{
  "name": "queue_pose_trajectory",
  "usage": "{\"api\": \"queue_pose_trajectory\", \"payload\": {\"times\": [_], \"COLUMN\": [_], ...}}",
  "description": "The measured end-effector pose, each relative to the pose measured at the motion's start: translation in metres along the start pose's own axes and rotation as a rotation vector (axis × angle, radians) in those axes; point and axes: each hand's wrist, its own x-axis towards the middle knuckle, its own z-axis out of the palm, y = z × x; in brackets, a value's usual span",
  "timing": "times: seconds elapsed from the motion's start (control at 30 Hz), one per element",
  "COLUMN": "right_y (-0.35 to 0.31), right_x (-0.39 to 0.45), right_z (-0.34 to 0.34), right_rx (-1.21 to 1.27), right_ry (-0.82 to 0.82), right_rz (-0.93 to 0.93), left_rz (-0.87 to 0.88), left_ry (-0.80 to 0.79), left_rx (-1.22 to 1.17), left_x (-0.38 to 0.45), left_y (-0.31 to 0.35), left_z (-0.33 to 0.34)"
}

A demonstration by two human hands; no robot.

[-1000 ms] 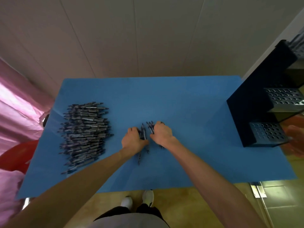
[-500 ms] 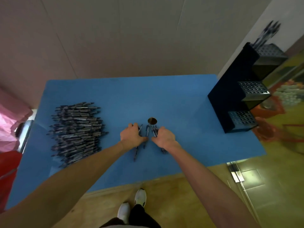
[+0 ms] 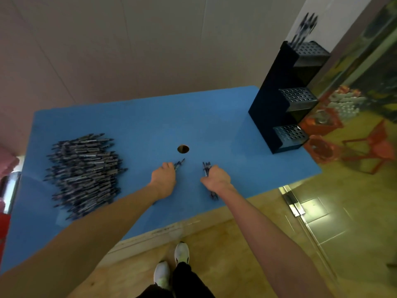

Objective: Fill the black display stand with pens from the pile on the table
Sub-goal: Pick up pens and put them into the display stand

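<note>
Blue covers the whole table (image 3: 139,125), a small round hole (image 3: 183,149) showing near its middle. Toward the near edge, the left hand (image 3: 163,177) grips a few pens (image 3: 179,164) and the right hand (image 3: 216,178) curls round its own bundle (image 3: 206,168). At the left edge lies the pen pile (image 3: 83,171); the black display stand (image 3: 281,104) rises at the far right corner, pens in its top tier.

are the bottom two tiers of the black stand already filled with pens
No, the lower two tiers of the black stand show only empty holes; pens stick up from the top tier alone.
</note>
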Motion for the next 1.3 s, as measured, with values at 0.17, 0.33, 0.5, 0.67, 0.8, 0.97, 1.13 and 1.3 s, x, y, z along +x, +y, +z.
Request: {"api": "queue_pose_trajectory", "payload": {"times": [0.17, 0.33, 0.5, 0.67, 0.8, 0.97, 1.13, 1.3], "right_y": [0.010, 0.018, 0.035, 0.076, 0.110, 0.138, 0.158, 0.203], "right_x": [-0.012, -0.011, 0.001, 0.011, 0.023, 0.025, 0.029, 0.063], "right_z": [0.007, 0.020, 0.011, -0.005, -0.024, -0.029, -0.048, -0.119], "right_rx": [-0.194, -0.270, -0.154, -0.233, -0.257, -0.416, -0.031, 0.489], "right_ry": [0.108, 0.163, 0.114, 0.093, 0.069, -0.003, -0.069, 0.027], "right_rz": [-0.035, -0.037, -0.090, -0.269, -0.407, -0.555, -0.517, -0.415], "left_rz": [0.095, 0.024, -0.088, -0.130, -0.150, -0.162, -0.139, -0.137], "left_ry": [0.033, -0.058, -0.084, -0.034, 0.076, 0.185, 0.267, 0.313], "left_rx": [0.242, 0.088, -0.335, -0.633, -0.896, -1.200, -1.374, -1.431], "left_x": [-0.004, -0.002, 0.010, 0.022, 0.033, 0.040, 0.048, 0.074], "left_y": [0.000, 0.003, 0.015, 0.067, 0.131, 0.199, 0.234, 0.255], "left_z": [-0.001, -0.009, -0.023, -0.050, -0.105, -0.165, -0.214, -0.235]}}
